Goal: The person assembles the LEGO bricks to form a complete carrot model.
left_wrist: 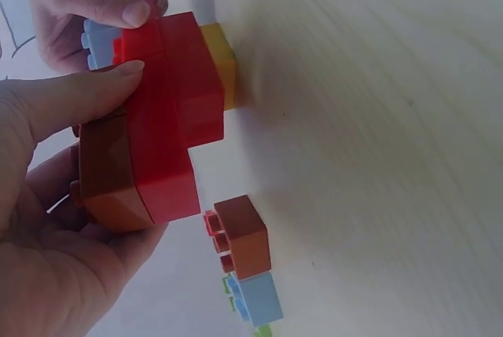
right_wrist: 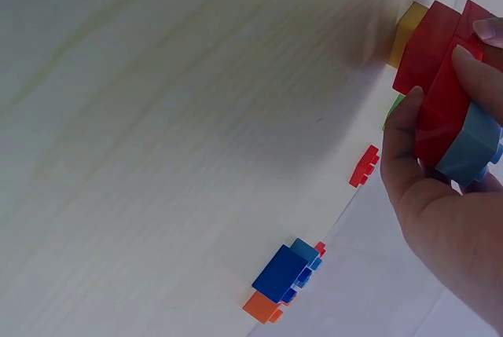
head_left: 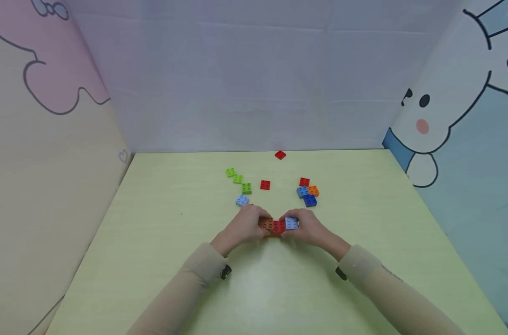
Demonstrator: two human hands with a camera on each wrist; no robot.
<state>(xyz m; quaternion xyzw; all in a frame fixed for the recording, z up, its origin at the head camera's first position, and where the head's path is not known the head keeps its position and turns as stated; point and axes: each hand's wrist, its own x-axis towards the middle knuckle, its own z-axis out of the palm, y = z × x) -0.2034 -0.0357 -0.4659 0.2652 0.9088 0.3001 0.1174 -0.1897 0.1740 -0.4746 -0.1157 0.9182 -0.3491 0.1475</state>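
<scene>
Both hands hold one joined toy-brick build over the near middle of the table. My left hand [head_left: 246, 223] grips its left end, with the thumb on a red brick [left_wrist: 161, 168] and the palm side by a brown brick [left_wrist: 114, 172]. At the right end, my right hand [head_left: 310, 228] pinches a red brick [right_wrist: 442, 117] with a light blue brick [right_wrist: 469, 148] on top. Between the hands, another red brick [head_left: 278, 226] shows its studs. Underneath are a wider red block [left_wrist: 192, 78] and a yellow brick [left_wrist: 224, 62], close over the tabletop.
Beyond the left hand lie a loose brown brick [left_wrist: 244, 239], a light blue brick [head_left: 242, 200] and several green bricks [head_left: 238, 179]. Red bricks [head_left: 265, 185] lie farther back. A blue, orange and red cluster [head_left: 310, 200] sits beyond the right hand. Printed panels [head_left: 254, 83] border the table [head_left: 153, 223].
</scene>
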